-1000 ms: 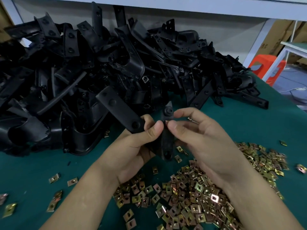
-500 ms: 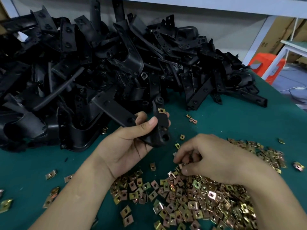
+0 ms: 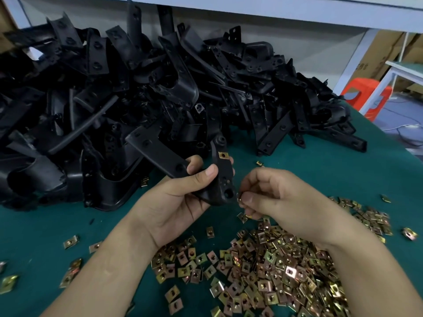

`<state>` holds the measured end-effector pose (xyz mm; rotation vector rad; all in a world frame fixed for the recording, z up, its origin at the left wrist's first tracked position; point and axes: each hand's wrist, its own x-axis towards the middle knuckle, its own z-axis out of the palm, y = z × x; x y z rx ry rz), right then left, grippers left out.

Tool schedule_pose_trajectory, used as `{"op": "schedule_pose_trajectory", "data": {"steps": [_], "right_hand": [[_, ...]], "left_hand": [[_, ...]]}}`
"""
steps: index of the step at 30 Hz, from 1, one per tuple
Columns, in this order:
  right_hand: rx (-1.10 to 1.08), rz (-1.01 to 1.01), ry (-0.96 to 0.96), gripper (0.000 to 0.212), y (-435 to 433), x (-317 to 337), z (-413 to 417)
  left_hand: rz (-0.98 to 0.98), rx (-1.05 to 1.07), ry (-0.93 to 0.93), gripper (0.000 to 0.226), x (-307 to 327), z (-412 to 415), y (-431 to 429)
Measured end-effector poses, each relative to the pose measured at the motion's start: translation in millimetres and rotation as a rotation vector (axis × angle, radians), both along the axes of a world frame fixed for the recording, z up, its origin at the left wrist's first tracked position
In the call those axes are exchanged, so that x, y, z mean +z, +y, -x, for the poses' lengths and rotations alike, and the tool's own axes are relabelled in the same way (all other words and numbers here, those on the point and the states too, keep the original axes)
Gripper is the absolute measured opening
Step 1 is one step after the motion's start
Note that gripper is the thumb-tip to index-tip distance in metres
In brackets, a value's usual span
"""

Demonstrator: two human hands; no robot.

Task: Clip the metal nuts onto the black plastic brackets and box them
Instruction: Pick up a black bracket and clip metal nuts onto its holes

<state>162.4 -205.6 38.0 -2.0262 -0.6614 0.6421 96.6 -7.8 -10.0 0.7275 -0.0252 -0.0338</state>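
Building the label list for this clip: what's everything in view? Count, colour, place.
bracket heap: many, black, back of table, left to centre-right
held bracket: one, black, in left hand
clipped nut: one, brass-coloured, near held bracket's upper end
pinched nut: one, brass-coloured, in right hand's fingers by bracket's lower end
nut pile: many, brass-coloured, table front right
stray nuts: several, brass-coloured, table front left
table: one, green top
stool: one, orange-red, far right
cardboard boxes: count unclear, brown, right background
left hand: one, grips held bracket
right hand: one, holds pinched nut

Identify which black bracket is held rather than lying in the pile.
The bracket in the left hand, raised before the pile; a brass-coloured nut is clipped near its top.
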Motion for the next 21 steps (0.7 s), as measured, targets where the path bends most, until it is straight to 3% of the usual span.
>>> {"op": "schedule_pose_trajectory", "data": {"steps": [4, 8, 16, 21], "right_hand": [[-0.025, -0.041, 0.07, 0.01, 4, -1, 2], [-0.049, -0.028, 0.0, 0.008, 4, -1, 3], [-0.158, -0.495, 0.256, 0.014, 7, -2, 3], [-0.154, -0.58, 0.296, 0.018, 13, -2, 8]], "left_hand": [[-0.019, 0.004, -0.005, 0.042, 1, 0, 0], [-0.024, 0.023, 0.015, 0.036, 2, 0, -1], [-0.021, -0.008, -0.036, 0.04, 1, 0, 0], [-0.027, -0.001, -0.061, 0.035, 1, 1, -1]]}}
